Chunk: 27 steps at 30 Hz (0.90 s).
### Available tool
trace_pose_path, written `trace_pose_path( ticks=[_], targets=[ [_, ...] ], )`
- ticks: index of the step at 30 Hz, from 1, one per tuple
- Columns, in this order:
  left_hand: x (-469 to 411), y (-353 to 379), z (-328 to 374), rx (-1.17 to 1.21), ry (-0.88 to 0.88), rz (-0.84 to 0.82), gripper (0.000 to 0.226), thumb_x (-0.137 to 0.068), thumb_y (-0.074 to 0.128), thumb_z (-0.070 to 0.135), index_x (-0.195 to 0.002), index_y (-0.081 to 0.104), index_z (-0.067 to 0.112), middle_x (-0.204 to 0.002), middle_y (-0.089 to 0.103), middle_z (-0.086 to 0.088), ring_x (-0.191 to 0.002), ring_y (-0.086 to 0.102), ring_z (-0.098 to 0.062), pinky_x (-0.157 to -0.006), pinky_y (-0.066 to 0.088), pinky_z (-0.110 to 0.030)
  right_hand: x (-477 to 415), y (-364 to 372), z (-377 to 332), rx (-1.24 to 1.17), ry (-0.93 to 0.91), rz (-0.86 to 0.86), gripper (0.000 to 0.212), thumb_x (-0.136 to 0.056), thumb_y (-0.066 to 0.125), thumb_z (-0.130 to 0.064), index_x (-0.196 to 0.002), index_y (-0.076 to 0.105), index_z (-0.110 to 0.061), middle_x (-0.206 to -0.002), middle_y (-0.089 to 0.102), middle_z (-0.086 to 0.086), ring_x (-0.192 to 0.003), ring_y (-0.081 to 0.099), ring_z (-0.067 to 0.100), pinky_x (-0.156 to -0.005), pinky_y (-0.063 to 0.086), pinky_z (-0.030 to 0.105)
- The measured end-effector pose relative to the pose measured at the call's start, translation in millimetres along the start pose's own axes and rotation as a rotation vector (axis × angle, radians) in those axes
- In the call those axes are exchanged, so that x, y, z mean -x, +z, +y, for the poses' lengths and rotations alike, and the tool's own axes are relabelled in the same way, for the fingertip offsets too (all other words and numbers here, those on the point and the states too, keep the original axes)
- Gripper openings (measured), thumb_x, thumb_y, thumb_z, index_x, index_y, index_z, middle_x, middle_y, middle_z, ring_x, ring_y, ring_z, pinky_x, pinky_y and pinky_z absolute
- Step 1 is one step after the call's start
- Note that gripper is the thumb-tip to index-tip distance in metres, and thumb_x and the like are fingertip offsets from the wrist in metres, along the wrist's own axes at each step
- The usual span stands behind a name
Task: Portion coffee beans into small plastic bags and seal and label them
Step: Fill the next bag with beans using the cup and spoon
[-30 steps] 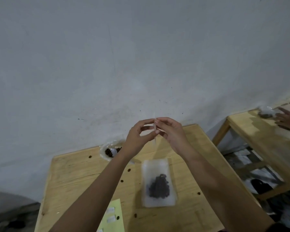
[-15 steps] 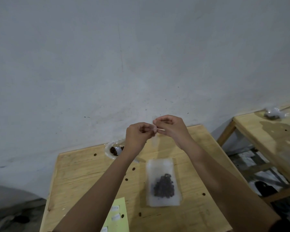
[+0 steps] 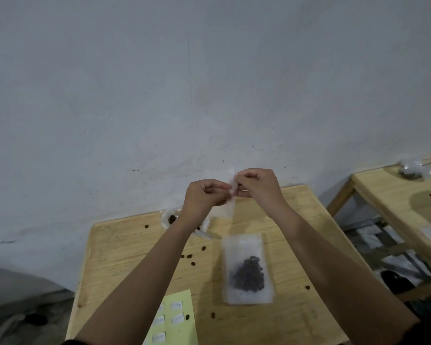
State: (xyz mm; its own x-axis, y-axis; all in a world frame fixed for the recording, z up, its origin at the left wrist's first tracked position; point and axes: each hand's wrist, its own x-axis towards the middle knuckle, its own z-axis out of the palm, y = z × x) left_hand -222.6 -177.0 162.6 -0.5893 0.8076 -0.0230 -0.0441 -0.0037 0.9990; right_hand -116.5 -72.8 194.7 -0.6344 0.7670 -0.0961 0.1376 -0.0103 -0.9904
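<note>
**Left hand** [image 3: 204, 195]: raised above the far half of the wooden table [image 3: 125, 247]. The fingers are curled and pinch the top edge of the empty plastic bag [image 3: 226, 205].

**Right hand** [image 3: 259, 188]: level with the left and almost touching it. The fingers are curled and pinch the same top edge from the other side.

**Empty plastic bag**: thin and translucent. It hangs from both pinches, clear of the table, and nothing shows inside. Judged step: parting the mouth for filling.

**Filled bag** [image 3: 248, 270]: lies flat near the table's middle, below the hands, with coffee beans [image 3: 249, 276] heaped in its lower half. Whether it is sealed cannot be told. No label shows on it.

**Bean container** [image 3: 170, 218]: clear, at the back edge by the wall, partly hidden behind the left wrist.

**Loose beans** [image 3: 190, 256]: scattered singly over the tabletop.

**Label sheet** [image 3: 182, 327]: yellow-green with small white labels [image 3: 176, 305]. It lies at the near edge, beside the left forearm.

**Second table** [image 3: 388, 195]: to the right, well apart, and bears another clear bag [image 3: 411, 170].

**Hazards, as judged:**
- The film layers may cling, so a hard pull could tear the mouth or slip the bag from one pinch.
- A mouth that is only half open would shed beans during filling and add to the strays.
- A sweeping forearm could shift the label sheet or the filled bag. If that bag is unsealed, its beans would spill.
</note>
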Motion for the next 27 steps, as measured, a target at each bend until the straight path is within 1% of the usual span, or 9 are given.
trace_pose_path(
  ticks=[4, 7, 10, 13, 17, 19, 22, 24, 27],
  targets=[
    [2.4, -4.4, -2.6, 0.009, -0.003, -0.024, 0.012, -0.078, 0.072, 0.004, -0.089, 0.071, 0.000, -0.081, 0.069, -0.020, -0.075, 0.066, -0.019, -0.075, 0.057, -0.028, -0.7, 4.3, 1.1, 0.039, 0.019, 0.012, 0.010, -0.077, 0.059, 0.004, -0.075, 0.068, 0.001, -0.070, 0.066, 0.017, -0.069, 0.067, 0.022, -0.067, 0.059, 0.031],
    [3.2, -6.3, -2.5, -0.011, 0.030, -0.014, 0.009, -0.079, 0.071, 0.002, -0.088, 0.071, 0.000, -0.086, 0.069, -0.025, -0.077, 0.067, -0.022, -0.074, 0.057, -0.028, 1.9, 6.8, 0.5, 0.054, 0.038, -0.001, 0.008, -0.078, 0.068, -0.003, -0.082, 0.069, 0.004, -0.078, 0.070, 0.017, -0.071, 0.070, 0.020, -0.067, 0.060, 0.030],
    [5.0, -9.1, -2.5, -0.017, 0.046, -0.019, 0.013, -0.079, 0.070, 0.001, -0.091, 0.070, -0.005, -0.088, 0.069, -0.027, -0.076, 0.067, -0.021, -0.072, 0.057, -0.025, 3.0, 9.3, -2.3, 0.104, 0.050, 0.000, 0.004, -0.077, 0.071, -0.006, -0.076, 0.069, -0.003, -0.079, 0.071, 0.016, -0.073, 0.071, 0.023, -0.070, 0.060, 0.031],
    [6.7, -11.2, -4.4, -0.011, 0.051, -0.043, 0.015, -0.080, 0.070, 0.002, -0.093, 0.070, -0.006, -0.089, 0.069, -0.026, -0.078, 0.068, -0.022, -0.076, 0.057, -0.030, 3.3, 12.1, -3.5, 0.125, 0.061, 0.028, 0.008, -0.076, 0.066, -0.002, -0.069, 0.068, -0.007, -0.077, 0.071, 0.017, -0.074, 0.072, 0.029, -0.073, 0.060, 0.036],
    [7.7, -12.3, -5.4, -0.008, 0.048, -0.041, 0.013, -0.080, 0.070, 0.004, -0.091, 0.071, -0.002, -0.088, 0.071, -0.022, -0.079, 0.069, -0.022, -0.075, 0.057, -0.028, 6.2, 16.0, -5.0, 0.142, 0.052, 0.017, 0.007, -0.077, 0.064, -0.002, -0.072, 0.068, -0.006, -0.075, 0.070, 0.015, -0.073, 0.071, 0.026, -0.070, 0.060, 0.032],
    [8.9, -14.6, -5.1, 0.021, 0.044, -0.039, 0.011, -0.080, 0.070, 0.004, -0.090, 0.071, 0.000, -0.084, 0.072, -0.017, -0.078, 0.069, -0.020, -0.072, 0.056, -0.026, 8.5, 16.0, -6.2, 0.092, 0.070, -0.023, 0.002, -0.078, 0.069, -0.005, -0.076, 0.069, -0.004, -0.076, 0.071, 0.013, -0.074, 0.071, 0.023, -0.067, 0.059, 0.031],
    [12.5, -19.7, -5.6, 0.086, 0.014, -0.070, 0.011, -0.081, 0.068, 0.003, -0.090, 0.072, 0.001, -0.083, 0.074, -0.010, -0.080, 0.070, -0.019, -0.074, 0.056, -0.025, 11.0, 15.5, -6.8, 0.072, 0.081, -0.060, 0.006, -0.077, 0.073, -0.009, -0.077, 0.070, -0.004, -0.079, 0.072, 0.011, -0.075, 0.072, 0.021, -0.068, 0.059, 0.031],
    [15.0, -22.8, -7.2, 0.134, -0.017, -0.093, 0.012, -0.082, 0.067, 0.003, -0.093, 0.071, 0.000, -0.085, 0.074, -0.009, -0.082, 0.070, -0.018, -0.076, 0.056, -0.025, 11.8, 16.8, -7.0, 0.080, 0.082, -0.063, 0.005, -0.078, 0.069, -0.004, -0.073, 0.070, -0.003, -0.078, 0.071, 0.011, -0.073, 0.071, 0.021, -0.069, 0.059, 0.031],
    [18.5, -25.0, -9.5, 0.159, -0.049, -0.089, 0.013, -0.081, 0.067, 0.004, -0.093, 0.071, 0.001, -0.086, 0.073, -0.011, -0.084, 0.069, -0.018, -0.078, 0.056, -0.025, 12.3, 21.2, -6.4, 0.120, 0.085, -0.040, 0.011, -0.077, 0.062, 0.001, -0.069, 0.068, 0.000, -0.075, 0.068, 0.013, -0.069, 0.068, 0.020, -0.068, 0.059, 0.029]
  ],
)
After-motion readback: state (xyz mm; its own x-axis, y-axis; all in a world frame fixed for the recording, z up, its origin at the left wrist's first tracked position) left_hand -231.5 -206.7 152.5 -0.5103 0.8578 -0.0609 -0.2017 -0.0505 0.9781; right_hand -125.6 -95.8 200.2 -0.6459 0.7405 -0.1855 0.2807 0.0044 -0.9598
